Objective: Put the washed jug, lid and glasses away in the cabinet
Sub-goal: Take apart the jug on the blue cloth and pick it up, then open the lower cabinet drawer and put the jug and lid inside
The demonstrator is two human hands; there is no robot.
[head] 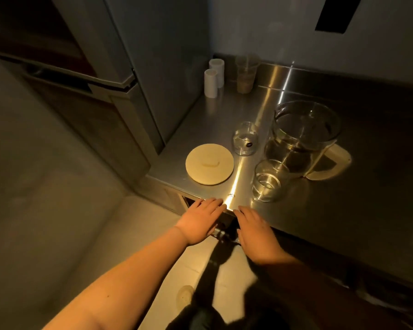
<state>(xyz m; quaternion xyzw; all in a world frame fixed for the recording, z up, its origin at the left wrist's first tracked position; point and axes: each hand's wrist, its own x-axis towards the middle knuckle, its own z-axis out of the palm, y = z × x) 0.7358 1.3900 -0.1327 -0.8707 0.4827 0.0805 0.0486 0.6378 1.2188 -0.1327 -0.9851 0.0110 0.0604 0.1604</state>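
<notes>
White cups [214, 82] beside fridge [157, 67]

A dim kitchen is showing here: a stainless-steel counter [343, 186] is running right, a tall grey fridge [153, 67] is standing left, paper cups [211, 83] are sitting far.

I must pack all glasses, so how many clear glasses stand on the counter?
2: one glass behind the lid, one glass in front of the jug. None seems hidden.

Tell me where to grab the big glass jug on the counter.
Grip the jug by its pale handle, coming from the right: the loop sticks out that side, away from the two glasses crowding its left.
</notes>
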